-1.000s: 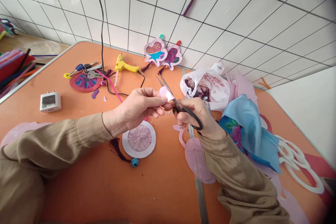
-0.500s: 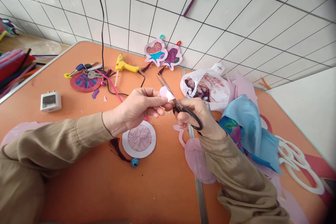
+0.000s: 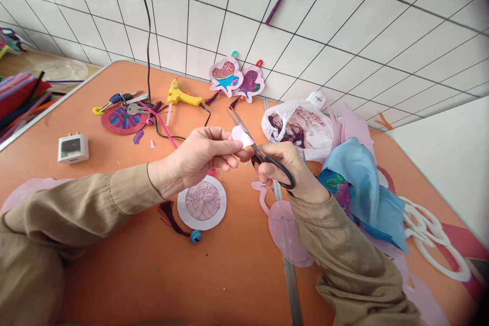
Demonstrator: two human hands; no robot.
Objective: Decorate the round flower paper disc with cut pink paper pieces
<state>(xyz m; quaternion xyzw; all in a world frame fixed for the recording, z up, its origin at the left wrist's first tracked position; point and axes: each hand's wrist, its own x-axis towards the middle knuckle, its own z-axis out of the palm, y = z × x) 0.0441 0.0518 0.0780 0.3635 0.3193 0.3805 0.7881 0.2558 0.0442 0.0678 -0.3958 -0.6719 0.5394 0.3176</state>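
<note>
Between thumb and fingers, my left hand [image 3: 204, 155] pinches a small pale pink piece [image 3: 241, 136], paper or felt. My right hand [image 3: 294, 165] is closed around black-handled scissors [image 3: 273, 163], fingers in the loops. The blades are parted and lie at the right edge of the pink piece, pointing away from me. Below the hands, a round white ornament [image 3: 202, 202] with a flower drawing lies on the table, with a dark tassel [image 3: 170, 216] and a blue bell [image 3: 196, 236]. A pink cut-out [image 3: 288, 232] lies partly under my right forearm.
A yellow glue gun [image 3: 183, 96], keys [image 3: 132, 108] on a red round ornament and a white charger [image 3: 73, 148] are on the orange table [image 3: 153, 275]. Two shaped ornaments [image 3: 226, 76] lean on the tiled wall. A plastic bag [image 3: 321, 132] and blue fabric [image 3: 355, 175] lie right.
Almost nothing differs. The view has shifted very slightly, while both hands, the scissors and the pink piece keep nearly the same positions.
</note>
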